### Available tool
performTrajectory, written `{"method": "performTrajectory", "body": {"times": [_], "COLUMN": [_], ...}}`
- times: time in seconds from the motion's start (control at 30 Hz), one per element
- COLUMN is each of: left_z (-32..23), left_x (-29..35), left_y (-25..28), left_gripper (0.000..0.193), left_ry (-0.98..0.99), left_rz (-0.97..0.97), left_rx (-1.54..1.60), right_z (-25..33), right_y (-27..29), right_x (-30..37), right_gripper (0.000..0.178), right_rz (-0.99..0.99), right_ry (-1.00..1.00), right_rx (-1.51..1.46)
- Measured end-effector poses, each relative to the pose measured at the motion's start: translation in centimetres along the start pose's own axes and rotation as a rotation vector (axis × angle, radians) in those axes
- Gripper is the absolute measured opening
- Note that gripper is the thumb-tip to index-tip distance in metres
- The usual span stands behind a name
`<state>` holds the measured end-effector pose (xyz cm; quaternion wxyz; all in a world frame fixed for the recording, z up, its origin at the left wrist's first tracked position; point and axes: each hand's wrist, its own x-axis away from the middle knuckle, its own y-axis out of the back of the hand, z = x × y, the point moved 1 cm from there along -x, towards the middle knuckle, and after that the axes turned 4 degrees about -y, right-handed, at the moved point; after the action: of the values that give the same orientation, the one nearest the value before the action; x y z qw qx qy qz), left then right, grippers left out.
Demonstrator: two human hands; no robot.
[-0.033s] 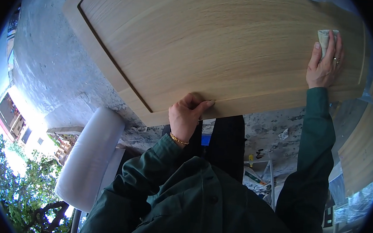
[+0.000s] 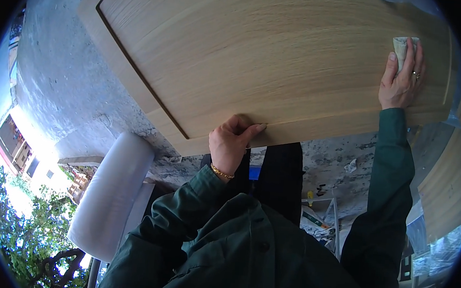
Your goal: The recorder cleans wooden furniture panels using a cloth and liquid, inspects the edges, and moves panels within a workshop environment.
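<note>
A wide light-brown wooden panel [image 2: 236, 59], with a dark groove bordering its left part, lies flat before me. On its near edge rests my left hand [image 2: 227, 146], fingers curled and thumb pressed to the forefinger in a pinch. Whatever sits between those fingertips, if anything, is too small to make out. Toward the panel's right end my right hand [image 2: 399, 90] presses a folded whitish cloth [image 2: 400, 47] against the wood. Its fingers lie over the cloth, with the thumb alongside. Part of the cloth is hidden under the hand.
A large roll of translucent wrapping [image 2: 110, 197] stands at my left. Rough grey floor [image 2: 74, 90] shows beyond the panel's left end. Below the near edge are a metal frame [image 2: 336, 221] and small items. Another wooden panel [image 2: 446, 186] and clear plastic film [image 2: 442, 252] are at right.
</note>
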<state>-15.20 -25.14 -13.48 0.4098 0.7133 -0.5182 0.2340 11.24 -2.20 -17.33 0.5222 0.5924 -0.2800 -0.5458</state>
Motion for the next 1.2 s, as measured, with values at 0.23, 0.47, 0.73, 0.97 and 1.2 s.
{"method": "performTrajectory", "body": {"times": [0.23,0.47,0.73,0.97,1.2], "left_z": [0.6,1.1,0.0,-0.1,0.1], "left_x": [1.8,2.3,2.2,2.1,1.7], "left_y": [0.3,1.1,0.1,0.5,2.6], "left_gripper": [0.019,0.038,0.046,0.043,0.044], "left_ry": [-0.437,-0.487,-0.495,-0.563,-0.625], "left_rz": [-0.113,0.106,0.175,0.149,0.214], "left_rx": [-0.244,-0.317,-0.409,-0.544,-0.671], "right_z": [0.0,0.0,0.5,0.5,0.7], "right_y": [-0.1,0.0,0.1,0.3,0.3], "right_x": [0.0,-0.1,-0.1,-0.5,-0.7], "right_gripper": [0.041,0.041,0.041,0.039,0.038], "right_rz": [-0.009,-0.002,-0.003,-0.027,-0.035], "right_ry": [0.010,0.007,-0.005,0.048,0.070], "right_rx": [0.002,-0.021,-0.033,-0.019,-0.042]}}
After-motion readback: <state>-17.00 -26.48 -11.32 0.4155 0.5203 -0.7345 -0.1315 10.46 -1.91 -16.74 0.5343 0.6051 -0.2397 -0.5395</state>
